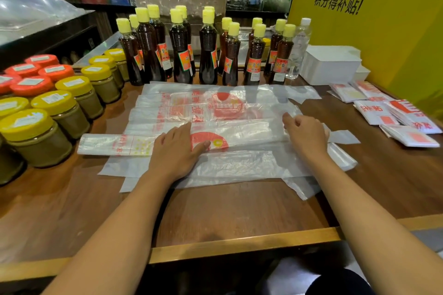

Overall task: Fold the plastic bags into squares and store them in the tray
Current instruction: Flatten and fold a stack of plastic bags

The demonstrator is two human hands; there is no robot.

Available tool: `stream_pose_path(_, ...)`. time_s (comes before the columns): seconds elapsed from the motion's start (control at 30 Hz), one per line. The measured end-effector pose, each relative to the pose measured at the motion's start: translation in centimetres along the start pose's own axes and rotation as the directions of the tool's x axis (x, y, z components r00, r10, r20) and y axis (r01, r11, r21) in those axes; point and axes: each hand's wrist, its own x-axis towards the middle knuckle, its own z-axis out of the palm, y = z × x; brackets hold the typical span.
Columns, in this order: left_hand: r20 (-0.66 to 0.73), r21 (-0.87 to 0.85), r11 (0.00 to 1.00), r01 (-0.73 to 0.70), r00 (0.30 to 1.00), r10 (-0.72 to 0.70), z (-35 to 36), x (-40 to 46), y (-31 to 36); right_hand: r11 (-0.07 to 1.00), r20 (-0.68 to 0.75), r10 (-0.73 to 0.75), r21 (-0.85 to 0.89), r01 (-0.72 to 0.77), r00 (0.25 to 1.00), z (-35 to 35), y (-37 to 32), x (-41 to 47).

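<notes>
Several clear plastic bags with red print lie spread flat in a pile on the wooden table. The top bag is folded lengthwise into a long strip running left to right. My left hand lies flat on the middle of that strip, fingers straight, pressing it down. My right hand has its fingers curled at the strip's right end and pinches the plastic there. Folded square bags lie stacked at the right. A white tray-like box stands at the back right.
Jars with yellow lids and orange lids crowd the left side. Dark bottles with yellow caps line the back, beside a clear water bottle. A yellow sign rises at the right. The table's front edge is near me.
</notes>
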Motion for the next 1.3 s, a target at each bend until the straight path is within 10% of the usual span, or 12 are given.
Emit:
stream_pose_path(0.2,0.004,0.048,0.999,-0.024,1.0,0.023,0.0,0.0,0.0,0.962,0.285,-0.246,0.19,0.197,0.926,-0.1,-2.5,-1.2)
stream_pose_path(0.4,0.036,0.022,0.999,0.025,0.999,-0.025,0.1,0.4,-0.1,0.959,0.403,-0.2,0.268,0.094,0.893,0.5,-1.9,-2.3)
stream_pose_path(0.8,0.069,0.155,0.988,-0.016,0.998,0.005,0.4,0.8,-0.3,0.788,0.578,-0.409,-0.166,0.592,0.706,2.0,-1.7,-3.3)
stream_pose_path(1.1,0.14,0.252,0.915,-0.316,0.947,0.289,-0.2,1.6,6.1,0.783,0.618,-0.393,-0.164,0.6,0.681,2.4,-1.8,-3.4)
stream_pose_path(1.3,0.124,0.147,0.952,-0.269,0.96,0.252,2.3,1.3,5.9,0.815,0.614,-0.365,-0.154,0.559,0.7,2.2,-1.6,-3.4)
